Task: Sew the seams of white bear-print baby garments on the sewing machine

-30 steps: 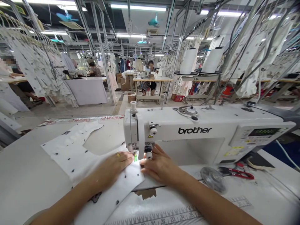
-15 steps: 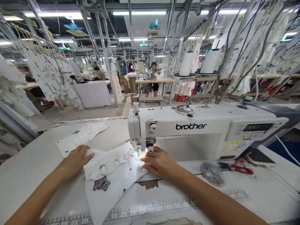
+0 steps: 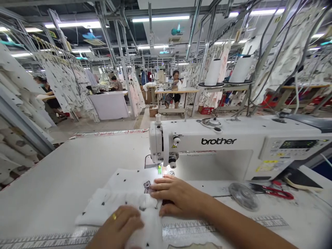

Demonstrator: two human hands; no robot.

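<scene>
Since half a second ago, the left hand (image 3: pixel 119 224) has moved from the cloth's far-left end to its near side, and the white cloth (image 3: pixel 116 200) has swung round and bunched nearer. The right hand (image 3: pixel 178 197) lies on the cloth's right edge, fingers extended and slightly parted, thumb spread away from them. The left fingers, blurred, bend over the near folds; whether they pinch them I cannot tell. Soft and matte, the cloth bears small dark prints, flatter on its far side and puckered between the hands. A dark-outlined bear motif (image 3: pixel 147 186) touches the right fingertips. Beyond, the cloth lies just before a small green part (image 3: pixel 159 169) of the hard, smooth white sewing machine (image 3: pixel 186 138). The pale counter (image 3: pixel 52 180) carries a flat ruler strip (image 3: pixel 181 230), a round clear disc (image 3: pixel 243 196) and red-handled snips (image 3: pixel 276 191).
</scene>
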